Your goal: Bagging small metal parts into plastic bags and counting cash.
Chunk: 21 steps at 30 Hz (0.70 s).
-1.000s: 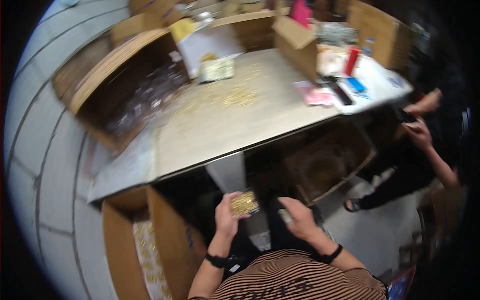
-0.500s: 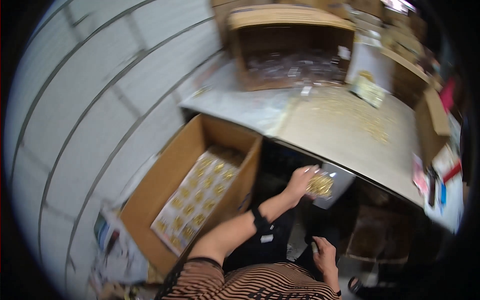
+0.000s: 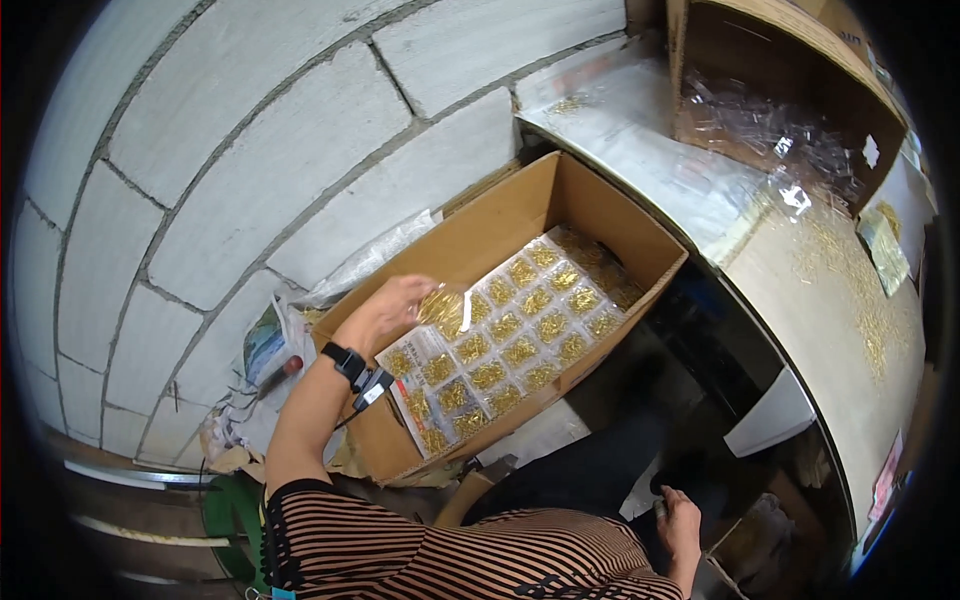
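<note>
My left hand (image 3: 396,303) is closed on the edge of a small clear plastic pack (image 3: 440,307) full of thin gold-coloured metal pieces. It holds the pack over an open cardboard carton (image 3: 470,228). Inside the carton, similar packs (image 3: 519,350) lie flat in rows on a pale printed sheet. My right hand (image 3: 682,527) rests low by my thigh, fingers curled around a small thing that I cannot make out.
At the right stands a table (image 3: 745,262) strewn with loose gold pieces (image 3: 868,315). A tipped carton (image 3: 690,125) on it spills clear plastic boxes (image 3: 785,140). A block wall (image 3: 290,150) runs along the left. Plastic wrapping (image 3: 375,258) lies between wall and carton.
My left hand has carried the pack from the table's front edge leftward to above the carton. The view has swung left. My right hand stays low beside my leg.
</note>
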Tool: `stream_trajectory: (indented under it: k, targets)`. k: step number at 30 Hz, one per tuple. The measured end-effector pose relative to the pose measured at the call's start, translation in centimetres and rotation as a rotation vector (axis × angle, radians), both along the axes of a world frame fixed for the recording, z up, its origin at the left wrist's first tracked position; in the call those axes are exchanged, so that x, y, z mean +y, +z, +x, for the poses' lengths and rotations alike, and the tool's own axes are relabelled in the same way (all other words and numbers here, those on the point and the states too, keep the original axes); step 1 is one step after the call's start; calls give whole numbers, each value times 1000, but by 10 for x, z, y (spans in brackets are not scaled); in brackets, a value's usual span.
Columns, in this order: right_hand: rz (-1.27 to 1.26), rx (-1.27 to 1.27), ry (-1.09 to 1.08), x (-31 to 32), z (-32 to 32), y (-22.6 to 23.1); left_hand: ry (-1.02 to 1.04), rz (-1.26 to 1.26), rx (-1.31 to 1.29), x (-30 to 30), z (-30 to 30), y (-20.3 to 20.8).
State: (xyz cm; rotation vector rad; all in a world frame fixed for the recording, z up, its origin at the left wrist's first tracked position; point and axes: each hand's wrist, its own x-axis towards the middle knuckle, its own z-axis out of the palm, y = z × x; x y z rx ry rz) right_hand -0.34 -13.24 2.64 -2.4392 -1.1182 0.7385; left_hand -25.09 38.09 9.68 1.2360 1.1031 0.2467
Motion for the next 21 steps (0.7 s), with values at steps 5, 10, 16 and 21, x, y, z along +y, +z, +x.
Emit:
stream_trajectory:
  k: [5,10,16,21]
  targets:
    - [-39,9,105,29,-1,-3,126,-58,170,17,-74,-58]
    - [-21,-27,166,47,-5,-2,302,-64,310,25,-97,-100]
    - [-80,8,157,40,-4,-14,558,99,294,32,-90,-155]
    - [-71,8,131,34,-2,-15,377,547,699,23,-94,-184]
